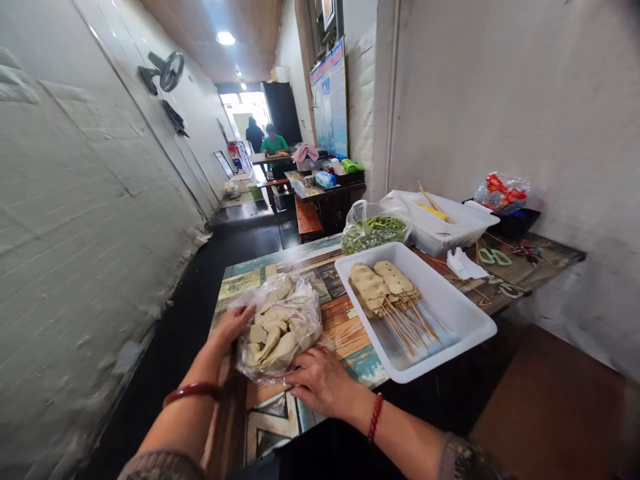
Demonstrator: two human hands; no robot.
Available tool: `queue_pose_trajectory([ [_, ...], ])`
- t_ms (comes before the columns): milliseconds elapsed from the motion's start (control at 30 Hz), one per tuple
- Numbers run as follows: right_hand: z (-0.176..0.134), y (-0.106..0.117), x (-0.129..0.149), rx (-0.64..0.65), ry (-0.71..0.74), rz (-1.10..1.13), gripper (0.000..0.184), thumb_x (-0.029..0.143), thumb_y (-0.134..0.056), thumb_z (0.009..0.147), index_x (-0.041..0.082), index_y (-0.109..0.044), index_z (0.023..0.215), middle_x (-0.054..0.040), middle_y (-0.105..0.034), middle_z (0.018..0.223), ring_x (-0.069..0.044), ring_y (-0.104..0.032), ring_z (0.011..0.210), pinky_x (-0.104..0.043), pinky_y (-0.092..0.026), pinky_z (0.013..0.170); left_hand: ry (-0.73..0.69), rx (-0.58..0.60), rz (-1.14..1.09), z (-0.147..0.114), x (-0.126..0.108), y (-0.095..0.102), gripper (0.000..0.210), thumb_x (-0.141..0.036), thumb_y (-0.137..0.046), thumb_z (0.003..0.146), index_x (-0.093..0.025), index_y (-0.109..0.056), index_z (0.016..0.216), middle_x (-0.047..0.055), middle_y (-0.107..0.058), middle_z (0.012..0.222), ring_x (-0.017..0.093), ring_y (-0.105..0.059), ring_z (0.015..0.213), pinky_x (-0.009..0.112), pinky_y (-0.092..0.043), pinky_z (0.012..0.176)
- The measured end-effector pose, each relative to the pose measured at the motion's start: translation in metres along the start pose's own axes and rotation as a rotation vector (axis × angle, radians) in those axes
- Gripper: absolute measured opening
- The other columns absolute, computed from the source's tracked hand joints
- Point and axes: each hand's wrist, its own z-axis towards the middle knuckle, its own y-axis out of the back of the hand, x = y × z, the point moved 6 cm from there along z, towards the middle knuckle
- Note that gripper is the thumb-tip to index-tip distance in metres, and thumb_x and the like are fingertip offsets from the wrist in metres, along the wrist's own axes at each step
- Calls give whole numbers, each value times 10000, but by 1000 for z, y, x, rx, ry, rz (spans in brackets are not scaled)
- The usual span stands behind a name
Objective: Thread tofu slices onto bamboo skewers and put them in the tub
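Left hand (231, 327) flat on plastic bag (280, 323) of pale slices at its 9 o'clock edge, right hand (320, 381) pressing 6 o'clock edge, neither closed; steadies the bag on table (345, 327). White tray (450, 313) of skewers (395, 300) at 2 o'clock, within reach.

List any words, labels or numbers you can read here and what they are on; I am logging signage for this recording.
None can be read.
Blue poster board on the right wall: print is there, too small and blurred.
Red and white printed wrapper in the clear bag: markings blurred.
Clear plastic bag of pale food slices, touched by the left hand and right hand: no print visible.
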Motion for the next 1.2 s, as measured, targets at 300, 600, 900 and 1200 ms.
queue_pose_trajectory([
  [300, -115, 67, 3, 9, -357, 797, 173, 265, -653, 869, 217, -757, 999, -45, -775, 863, -181, -693, 771, -299, -528, 751, -29, -80, -21, -69, 23, -8, 579, -568, -534, 771, -133, -673, 1127, 145, -710, 1122, 335, -620, 1093, 458, -452, 969],
  [600, -228, 134, -96, -871, -1023, 1155, 382, 529, -774, 725, 191, -596, 743, 23, -651, 625, -93, -563, 485, -165, -413, 407, -272, -370, 54, -153, -24, 1, 380, -475, -527, 857, -179, -675, 1044, 110, -712, 1048, 281, -661, 996, 427, -503, 929],
  [900, -192, 138, -91, -1101, -918, 1192, 368, 395, -880, 609, 152, -622, 705, 22, -632, 532, -79, -546, 437, -150, -366, 375, -630, -353, 267, -137, -59, -30, 396, -461, -509, 882, -172, -619, 1130, 148, -670, 1100, 305, -636, 1019, 464, -504, 924],
  [1200, -188, 147, -59, -1129, -853, 1257, 330, 413, -791, 703, 176, -564, 674, 62, -562, 471, -64, -474, 345, -162, -310, 341, -637, -135, 344, -122, -38, -59, 473, -571, -558, 775, -284, -625, 1145, 120, -562, 1347, 410, -561, 1175, 588, -460, 987],
])
